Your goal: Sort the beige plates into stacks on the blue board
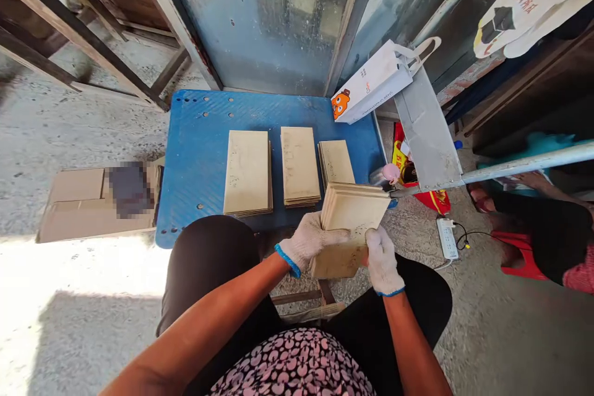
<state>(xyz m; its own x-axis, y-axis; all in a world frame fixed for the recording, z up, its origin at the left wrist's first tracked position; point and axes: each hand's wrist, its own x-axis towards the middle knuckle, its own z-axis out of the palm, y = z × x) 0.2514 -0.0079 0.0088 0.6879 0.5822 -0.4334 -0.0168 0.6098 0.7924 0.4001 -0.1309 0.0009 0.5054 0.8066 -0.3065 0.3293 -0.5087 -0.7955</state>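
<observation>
Both my hands wear white knit gloves with blue cuffs. Between them, tilted above my lap, is a stack of thin tan boards (355,207). My left hand (310,238) grips the stack's left side, thumb across the front face. At the lower right edge, my right hand (383,257) is closed on the same stack. Dark specks mark the front board. On the blue table lie a left stack (248,170), a middle stack (300,164) and a right stack (337,161) of similar boards; the held boards partly cover the right one.
The blue table (195,148) stands before my knees. A white paper bag (371,86) lies at its back right, near a metal bracket (429,130). Flattened cardboard (74,198) is on the floor at left. A power strip (447,238) and a seated person (547,223) are at right.
</observation>
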